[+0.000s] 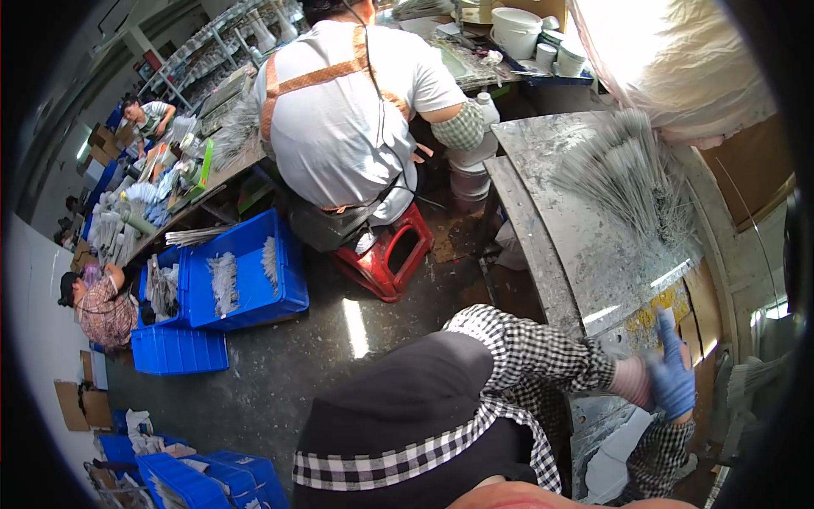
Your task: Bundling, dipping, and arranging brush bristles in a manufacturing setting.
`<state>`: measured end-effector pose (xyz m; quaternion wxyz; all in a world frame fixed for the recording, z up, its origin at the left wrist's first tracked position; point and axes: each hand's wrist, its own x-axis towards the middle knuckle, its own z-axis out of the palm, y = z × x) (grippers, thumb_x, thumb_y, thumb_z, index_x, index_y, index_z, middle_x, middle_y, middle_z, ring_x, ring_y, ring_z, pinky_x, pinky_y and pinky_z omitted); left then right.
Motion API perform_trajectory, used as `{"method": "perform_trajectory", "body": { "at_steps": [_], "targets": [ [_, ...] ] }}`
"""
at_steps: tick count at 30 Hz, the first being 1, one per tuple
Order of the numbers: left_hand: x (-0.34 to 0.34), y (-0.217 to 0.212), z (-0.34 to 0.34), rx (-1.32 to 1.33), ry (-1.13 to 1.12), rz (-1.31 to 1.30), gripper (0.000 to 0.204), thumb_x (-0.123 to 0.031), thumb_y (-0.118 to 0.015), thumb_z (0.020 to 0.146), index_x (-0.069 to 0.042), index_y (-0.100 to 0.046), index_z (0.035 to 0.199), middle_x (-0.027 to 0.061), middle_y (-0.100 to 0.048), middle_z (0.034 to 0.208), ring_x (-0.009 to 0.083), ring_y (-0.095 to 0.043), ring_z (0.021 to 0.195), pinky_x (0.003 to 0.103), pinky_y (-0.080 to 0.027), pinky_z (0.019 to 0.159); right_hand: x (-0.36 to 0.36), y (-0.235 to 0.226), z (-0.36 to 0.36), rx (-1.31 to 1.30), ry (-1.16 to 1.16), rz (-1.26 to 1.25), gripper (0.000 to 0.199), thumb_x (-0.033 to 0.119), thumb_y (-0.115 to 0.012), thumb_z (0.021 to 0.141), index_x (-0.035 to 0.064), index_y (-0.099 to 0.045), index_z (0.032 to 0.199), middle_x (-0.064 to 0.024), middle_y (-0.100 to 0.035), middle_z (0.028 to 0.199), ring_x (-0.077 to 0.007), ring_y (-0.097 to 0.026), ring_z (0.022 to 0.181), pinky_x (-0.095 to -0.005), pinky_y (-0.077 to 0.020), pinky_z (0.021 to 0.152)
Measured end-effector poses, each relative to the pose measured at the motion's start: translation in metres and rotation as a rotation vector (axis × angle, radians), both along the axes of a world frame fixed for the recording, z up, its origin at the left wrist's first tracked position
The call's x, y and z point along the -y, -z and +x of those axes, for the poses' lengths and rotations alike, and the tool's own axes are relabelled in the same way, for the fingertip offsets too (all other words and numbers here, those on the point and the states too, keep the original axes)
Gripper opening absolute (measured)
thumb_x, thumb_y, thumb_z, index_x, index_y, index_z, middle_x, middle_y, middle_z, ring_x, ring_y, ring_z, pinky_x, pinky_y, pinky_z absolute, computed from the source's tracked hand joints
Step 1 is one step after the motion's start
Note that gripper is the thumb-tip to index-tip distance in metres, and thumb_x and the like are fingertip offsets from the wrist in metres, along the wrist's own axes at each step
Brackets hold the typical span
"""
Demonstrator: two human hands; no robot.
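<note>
My left hand (635, 382), in a pinkish striped glove, reaches in from a black-and-white checked sleeve and meets the other hand. Its fingers are hidden behind that hand and smeared by motion. My right hand (677, 382) wears a blue glove, with fingers stretched toward the far side of the bench. A small pale patch shows at its fingertips; whether that is an object I cannot make out. Both hands are over the near part of a stained grey worktable (543, 161), beside a yellow-speckled patch (657, 312). Beyond them, a fanned bundle of thin grey sticks (623, 174) lies on the table.
A co-worker in a white shirt (339, 110) sits on a red stool (390, 263) ahead. Blue crates (246, 271) with pale bundles stand left. White buckets (515, 34) are on the far bench. A pale curtain (678, 59) hangs at right. Other people work farther left.
</note>
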<state>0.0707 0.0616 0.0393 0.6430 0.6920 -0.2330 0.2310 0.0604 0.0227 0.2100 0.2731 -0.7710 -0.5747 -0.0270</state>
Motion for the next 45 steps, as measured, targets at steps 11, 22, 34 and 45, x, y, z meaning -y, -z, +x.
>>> {"method": "perform_trajectory", "body": {
  "at_steps": [11, 22, 34, 45],
  "targets": [
    [-0.032, -0.052, -0.013, -0.109, 0.435, -0.781, 0.041, -0.009, -0.077, 0.081, -0.006, -0.061, 0.119, 0.0121, -0.065, 0.120, 0.0176, -0.059, 0.116, 0.036, -0.050, 0.100, -0.037, -0.101, -0.003, 0.154, -0.559, -0.106, 0.090, 0.076, -0.046, 0.085, 0.0025, -0.057, 0.135, -0.0207, -0.058, 0.135, -0.0425, -0.051, 0.129, -0.0575, -0.0348, 0.109],
    [-0.063, -0.064, -0.055, -0.480, 0.830, -0.754, 0.042, -0.007, -0.075, 0.083, -0.004, -0.060, 0.122, 0.0112, -0.064, 0.123, 0.0181, -0.058, 0.117, 0.037, -0.049, 0.101, -0.016, -0.041, 0.033, 0.244, -0.578, 0.148, 0.060, 0.047, -0.061, 0.092, 0.0228, -0.049, 0.145, -0.0196, -0.055, 0.138, -0.0351, -0.062, 0.115, -0.0492, -0.0500, 0.099],
    [-0.047, -0.073, -0.049, -0.493, 0.597, -0.526, 0.043, -0.006, -0.073, 0.086, -0.002, -0.059, 0.126, 0.0103, -0.062, 0.127, 0.0186, -0.057, 0.119, 0.037, -0.047, 0.102, 0.023, 0.052, 0.036, -0.167, -0.235, 0.080, 0.072, 0.057, -0.062, 0.088, 0.0073, -0.052, 0.140, -0.0215, -0.058, 0.134, -0.0358, -0.059, 0.120, -0.0471, -0.0474, 0.104],
    [-0.037, 0.010, -0.041, -0.338, -0.010, -0.190, 0.075, -0.025, -0.090, 0.069, 0.002, -0.051, 0.127, 0.0151, -0.064, 0.119, 0.0229, -0.064, 0.107, 0.036, -0.053, 0.095, 0.045, 0.259, -0.020, -0.328, 0.526, 0.575, 0.091, 0.019, -0.091, 0.068, 0.0013, -0.042, 0.142, -0.0155, -0.057, 0.133, -0.0285, -0.057, 0.123, -0.0402, -0.0477, 0.103]
  ]
}}
